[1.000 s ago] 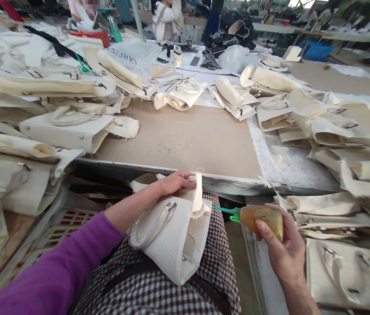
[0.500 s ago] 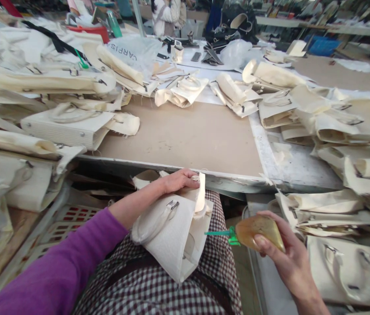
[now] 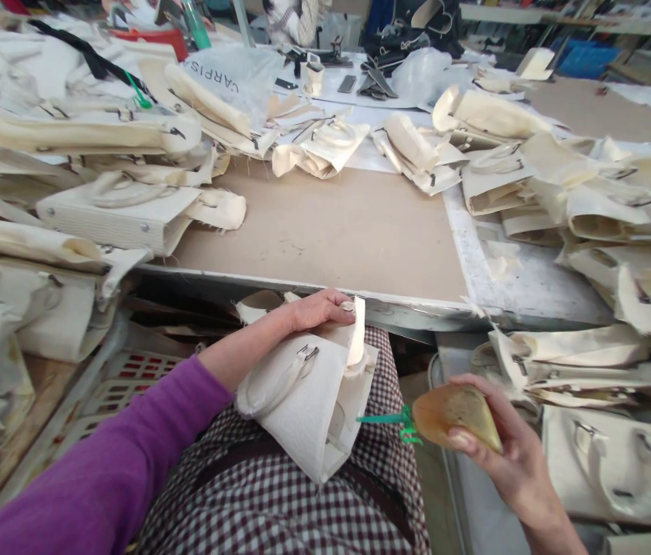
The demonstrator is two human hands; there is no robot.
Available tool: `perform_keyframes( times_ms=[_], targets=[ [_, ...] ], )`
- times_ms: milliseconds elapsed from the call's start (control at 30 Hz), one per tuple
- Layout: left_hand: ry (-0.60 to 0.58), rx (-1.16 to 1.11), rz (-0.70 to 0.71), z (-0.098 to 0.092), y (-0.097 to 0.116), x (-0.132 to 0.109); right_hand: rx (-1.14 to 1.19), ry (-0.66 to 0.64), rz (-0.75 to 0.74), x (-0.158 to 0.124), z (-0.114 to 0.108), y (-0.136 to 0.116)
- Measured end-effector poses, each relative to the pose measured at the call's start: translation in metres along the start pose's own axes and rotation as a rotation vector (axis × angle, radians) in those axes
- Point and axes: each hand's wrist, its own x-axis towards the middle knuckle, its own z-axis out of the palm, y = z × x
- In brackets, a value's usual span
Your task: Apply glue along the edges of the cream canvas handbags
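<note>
A cream handbag [image 3: 296, 393] rests tilted on my lap, over a checked apron [image 3: 233, 501], its open side facing right. My left hand [image 3: 325, 308] is closed on a cream flap [image 3: 357, 331] at the bag's upper edge. In my right hand [image 3: 504, 447] is a squeeze bottle [image 3: 458, 416] of yellowish-brown fluid, lying on its side. Its thin green nozzle [image 3: 380, 418] points left, and the tip is at the bag's open side; whether it touches cannot be told.
Cream bags [image 3: 122, 208] are piled on the left, with more [image 3: 608, 200] on the right. The table [image 3: 313, 231] edge crosses just beyond my lap. A plastic crate [image 3: 122, 378] stands low at the left. Another bag [image 3: 619, 470] lies at the lower right.
The view has shifted slightly. The bottle's nozzle tip is a little lower and closer to the bag's open side. Both hands keep their holds.
</note>
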Motion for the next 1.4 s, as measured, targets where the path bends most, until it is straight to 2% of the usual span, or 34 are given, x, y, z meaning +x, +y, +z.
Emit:
perform_keyframes(
  times_ms=[100, 267, 433, 633, 700, 900, 1100, 1400],
  targets=[
    [-0.001, -0.005, 0.012, 0.000, 0.000, 0.000, -0.020, -0.034, -0.004, -0.007, -0.003, 0.004],
    [0.007, -0.003, 0.027, -0.001, 0.000, 0.000, -0.068, 0.097, -0.004, -0.011, -0.003, 0.011],
    [0.001, -0.002, 0.018, 0.000, -0.002, 0.000, -0.083, 0.035, -0.018, -0.014, -0.001, 0.007],
    [-0.003, -0.012, 0.023, 0.002, -0.003, 0.002, -0.085, 0.192, 0.023, -0.009, 0.000, 0.013],
    [-0.003, -0.014, 0.023, 0.002, -0.003, 0.002, -0.083, 0.177, 0.006, -0.009, 0.000, 0.014],
    [-0.008, -0.016, 0.021, 0.002, -0.003, 0.001, -0.066, 0.019, 0.014, -0.024, 0.001, 0.008],
    [-0.008, -0.009, 0.032, 0.002, -0.001, 0.002, -0.057, 0.097, 0.064, -0.039, 0.005, 0.004],
    [-0.019, -0.004, 0.033, 0.003, -0.003, 0.002, -0.032, 0.076, 0.107, -0.040, 0.004, 0.010]
  ],
)
